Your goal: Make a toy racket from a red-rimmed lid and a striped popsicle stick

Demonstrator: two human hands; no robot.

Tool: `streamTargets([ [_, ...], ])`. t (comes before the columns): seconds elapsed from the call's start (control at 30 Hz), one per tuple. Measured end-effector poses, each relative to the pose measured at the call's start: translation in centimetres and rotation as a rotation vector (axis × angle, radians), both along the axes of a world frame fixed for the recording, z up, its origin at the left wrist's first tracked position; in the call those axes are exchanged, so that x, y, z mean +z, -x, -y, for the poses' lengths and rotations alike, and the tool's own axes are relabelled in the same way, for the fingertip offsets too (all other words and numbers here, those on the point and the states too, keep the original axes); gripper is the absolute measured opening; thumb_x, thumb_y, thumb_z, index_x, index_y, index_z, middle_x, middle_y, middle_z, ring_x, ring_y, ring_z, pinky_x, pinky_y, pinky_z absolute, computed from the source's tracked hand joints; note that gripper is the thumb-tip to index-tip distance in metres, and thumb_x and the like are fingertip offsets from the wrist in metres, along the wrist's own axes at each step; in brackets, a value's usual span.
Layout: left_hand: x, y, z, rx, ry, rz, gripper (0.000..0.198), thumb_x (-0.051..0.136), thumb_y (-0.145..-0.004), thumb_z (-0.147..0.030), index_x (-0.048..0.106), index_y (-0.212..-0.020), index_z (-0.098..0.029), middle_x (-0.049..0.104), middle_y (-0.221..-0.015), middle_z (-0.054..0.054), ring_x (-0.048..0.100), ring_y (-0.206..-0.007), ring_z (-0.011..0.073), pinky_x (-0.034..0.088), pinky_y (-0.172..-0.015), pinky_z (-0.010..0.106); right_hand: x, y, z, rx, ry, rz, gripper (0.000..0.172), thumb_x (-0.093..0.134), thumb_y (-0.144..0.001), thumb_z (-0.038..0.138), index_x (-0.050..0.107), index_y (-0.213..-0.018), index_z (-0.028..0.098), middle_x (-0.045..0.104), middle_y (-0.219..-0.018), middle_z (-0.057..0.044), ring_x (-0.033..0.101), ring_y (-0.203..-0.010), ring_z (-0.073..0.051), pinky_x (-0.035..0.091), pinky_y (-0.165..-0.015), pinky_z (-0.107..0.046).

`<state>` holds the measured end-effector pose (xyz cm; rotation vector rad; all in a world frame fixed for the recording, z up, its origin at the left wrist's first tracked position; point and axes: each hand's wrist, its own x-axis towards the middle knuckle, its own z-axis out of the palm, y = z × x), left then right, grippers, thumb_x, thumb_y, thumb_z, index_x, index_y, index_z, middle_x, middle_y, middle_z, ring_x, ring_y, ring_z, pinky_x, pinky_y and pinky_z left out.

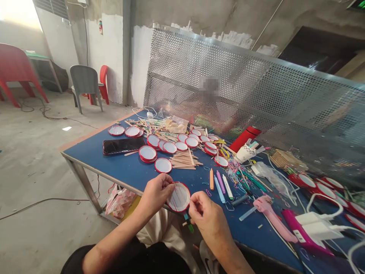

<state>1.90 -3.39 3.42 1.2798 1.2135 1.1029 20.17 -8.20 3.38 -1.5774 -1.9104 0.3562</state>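
Observation:
A round white disc with a red rim (179, 201) is at the table's front edge, with thin red threads lying across its face. A short stick with a green tip (189, 223) sticks out below it. My left hand (159, 192) is closed, thumb and fingertips pinching at the disc's upper left rim, where the threads meet the fingers. My right hand (208, 215) is beside the right rim, fingers curled and pinched together near the stick. What its fingertips hold is too small or hidden to tell.
Several similar discs (163, 165), wooden sticks (184, 160) and a phone (123, 145) lie on the blue table (94, 154). Markers (219, 186), tangled threads, a pink glue gun (273, 219) and a power strip with white chargers (316, 226) are to the right. A perforated metal panel (182, 68) stands behind.

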Motion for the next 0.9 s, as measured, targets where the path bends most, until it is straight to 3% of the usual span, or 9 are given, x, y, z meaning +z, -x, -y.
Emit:
streamTargets([
  [0.2,-0.3,0.1,0.0,-0.009,-0.025,-0.007,0.011,0.065,-0.073,-0.031,0.060,-0.075,-0.022,0.056,-0.058,-0.006,0.049,-0.054,0.0133,0.036,-0.052,0.023,0.5,0.2,0.4,0.005,-0.010,0.013,0.015,0.053,-0.087,0.024,0.052,-0.072,0.027,0.064,-0.059,0.001,0.060,-0.048,-0.017,0.041,-0.051,-0.026],
  [0.33,-0.8,0.2,-0.2,-0.022,-0.014,0.058,0.016,0.067,-0.074,-0.035,0.059,-0.076,-0.022,0.054,-0.057,-0.007,0.048,-0.052,0.0133,0.038,-0.051,0.024,1.4,0.0,0.8,0.001,0.006,-0.011,0.032,0.053,-0.093,0.039,0.047,-0.064,0.027,0.057,-0.050,0.003,0.053,-0.044,-0.015,0.038,-0.050,-0.027],
  [0.4,-0.9,0.3,-0.3,-0.034,-0.019,0.075,0.018,0.068,-0.075,-0.037,0.059,-0.077,-0.021,0.054,-0.057,-0.007,0.048,-0.052,0.0132,0.039,-0.051,0.024,1.9,-0.1,0.6,-0.031,0.050,-0.095,0.033,0.050,-0.095,0.048,0.055,-0.071,0.025,0.064,-0.058,0.000,0.057,-0.048,-0.016,0.042,-0.052,-0.027],
  [0.5,-0.8,0.4,-0.3,-0.051,-0.037,0.079,0.020,0.068,-0.075,-0.039,0.059,-0.078,-0.021,0.054,-0.058,-0.007,0.048,-0.053,0.0125,0.037,-0.052,0.023,2.5,-0.2,-0.6,-0.006,0.148,-0.222,0.035,0.052,-0.093,0.052,0.068,-0.091,0.021,0.077,-0.085,-0.008,0.071,-0.073,-0.022,0.053,-0.068,-0.030],
  [0.6,-0.8,0.4,-0.2,-0.091,-0.044,0.066,0.020,0.067,-0.075,-0.038,0.059,-0.079,-0.020,0.054,-0.058,-0.007,0.048,-0.054,0.0122,0.036,-0.052,0.023,2.6,-0.1,-2.3,0.138,0.309,-0.323,0.035,0.052,-0.091,0.049,0.072,-0.095,0.020,0.079,-0.096,-0.009,0.073,-0.092,-0.025,0.054,-0.081,-0.033],
  [0.77,-0.4,0.7,-0.3,-0.201,-0.028,0.064,0.021,0.068,-0.073,-0.034,0.055,-0.082,-0.021,0.053,-0.061,-0.007,0.049,-0.056,0.0125,0.038,-0.054,0.023,2.6,-0.6,-4.7,0.195,0.385,-0.311,0.029,0.054,-0.087,0.038,0.075,-0.091,0.018,0.079,-0.089,-0.006,0.070,-0.083,-0.022,0.051,-0.075,-0.031],
  [0.9,0.4,1.2,-0.3,-0.323,0.033,0.079,0.029,0.072,-0.074,-0.037,0.056,-0.091,-0.019,0.059,-0.066,-0.005,0.052,-0.060,0.0131,0.039,-0.059,0.024,4.2,-0.9,-5.6,0.262,0.420,-0.179,0.024,0.055,-0.088,0.027,0.077,-0.089,0.017,0.079,-0.085,-0.004,0.069,-0.079,-0.020,0.048,-0.072,-0.028],
])
